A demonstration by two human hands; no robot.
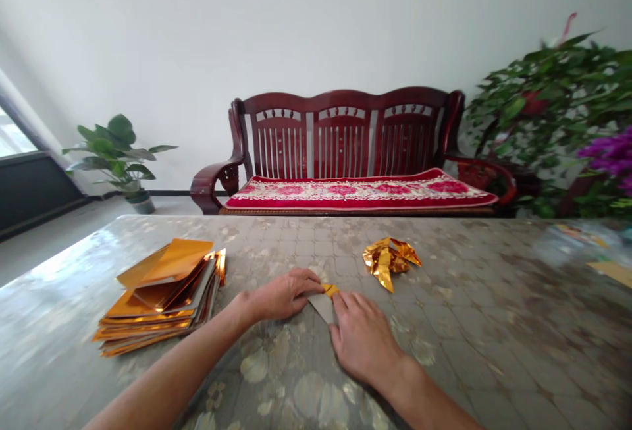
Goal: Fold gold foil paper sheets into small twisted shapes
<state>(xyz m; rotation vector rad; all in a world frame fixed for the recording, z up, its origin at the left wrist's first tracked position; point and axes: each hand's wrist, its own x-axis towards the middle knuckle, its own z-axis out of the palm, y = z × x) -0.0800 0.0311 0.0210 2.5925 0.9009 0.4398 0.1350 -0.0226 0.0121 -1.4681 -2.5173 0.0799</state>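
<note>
1. Step in hand, by judgement: folding of a single gold-and-grey sheet [323, 310], apparently at the pressing or turning of an edge; not yet a completed shape.
2. Left hand [286, 293]: grip closed on the far left end of the sheet, fingers curled, tips at the border of the gold part.
3. Right hand [363, 334]: grip likewise closed on the sheet, fingers over the right end of the gold part, thumb lower down along the grey.
4. Next move, by judgement: calling for layers kept in line under one hand and a firm, even press along the crease with the other; care needed against slippage or a skewed edge.
5. Appearance of sheet: dull grey over the larger visible area; shiny gold on a small portion at the far side; slanted outline, narrowing toward the left.
6. Position of sheet: on the worktop [474, 331], between both hands, touched by both.
7. Number of folds: partly under the fingers and softly blurred, hence not safely countable.
8. Stack of gold-orange sheets [158, 311]: loose, uneven at the edges, left of the left hand and apart from it.
9. Heap of gold foil pieces [384, 259]: small, crinkled, glossy, beyond the right hand, untouched.
</note>
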